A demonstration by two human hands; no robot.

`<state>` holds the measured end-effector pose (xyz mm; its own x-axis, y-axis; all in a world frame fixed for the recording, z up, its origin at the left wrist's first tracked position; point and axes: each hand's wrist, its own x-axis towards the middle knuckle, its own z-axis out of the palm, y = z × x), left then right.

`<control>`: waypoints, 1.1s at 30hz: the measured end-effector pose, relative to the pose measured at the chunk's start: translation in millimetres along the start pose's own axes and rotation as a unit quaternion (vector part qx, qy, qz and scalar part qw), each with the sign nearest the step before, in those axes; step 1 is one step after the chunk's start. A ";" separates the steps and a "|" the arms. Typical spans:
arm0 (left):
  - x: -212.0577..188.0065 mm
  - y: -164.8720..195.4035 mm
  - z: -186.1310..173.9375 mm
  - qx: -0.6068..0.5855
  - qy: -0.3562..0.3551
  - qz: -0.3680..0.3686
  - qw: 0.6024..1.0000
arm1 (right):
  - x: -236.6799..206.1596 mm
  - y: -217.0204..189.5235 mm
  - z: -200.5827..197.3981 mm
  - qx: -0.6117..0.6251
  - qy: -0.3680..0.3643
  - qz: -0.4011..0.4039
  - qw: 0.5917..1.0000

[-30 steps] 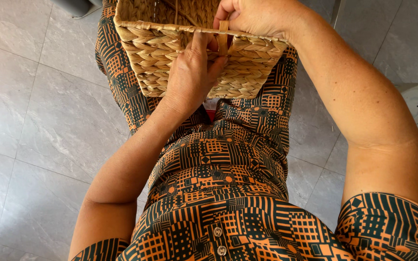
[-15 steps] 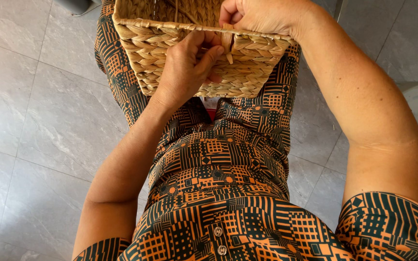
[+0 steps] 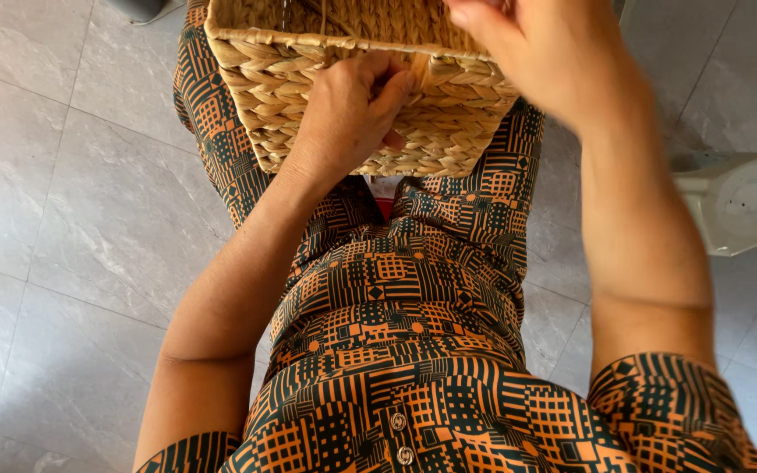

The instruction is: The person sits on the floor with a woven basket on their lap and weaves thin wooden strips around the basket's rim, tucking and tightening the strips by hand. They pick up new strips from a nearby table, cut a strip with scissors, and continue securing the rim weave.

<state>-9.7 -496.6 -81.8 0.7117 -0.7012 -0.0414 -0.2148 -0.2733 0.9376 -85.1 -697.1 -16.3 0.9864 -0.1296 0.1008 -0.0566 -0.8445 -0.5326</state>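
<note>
A woven straw basket (image 3: pixel 265 105) rests on my knees, its near wall facing me. My left hand (image 3: pixel 348 114) lies against that wall just below the rim, fingers curled onto the weave and touching a loose pale strand (image 3: pixel 417 70). My right hand (image 3: pixel 541 57) hovers over the rim at the right, its back toward me. Its fingertips are cut off by the top edge, so what they grip is hidden.
I sit in an orange-and-black patterned garment (image 3: pixel 413 350) above a grey tiled floor (image 3: pixel 72 219). A white octagonal plastic object (image 3: pixel 733 201) stands on the floor at my right. A dark object (image 3: pixel 137 9) shows at the top left.
My left hand has slid up the basket wall to just under the rim and curled its fingers. My right hand has lifted slightly toward the top edge.
</note>
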 end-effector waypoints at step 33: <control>-16.0 -29.5 2.2 0.134 0.058 0.258 0.955 | -113.3 25.5 82.7 0.432 0.229 -0.076 0.869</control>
<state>-16.2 -478.7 -109.6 0.5308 -0.7142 0.4562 -0.7097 -0.0804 0.6999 -185.6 -661.0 -110.9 0.7968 -0.4111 0.4428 0.3999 -0.1905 -0.8966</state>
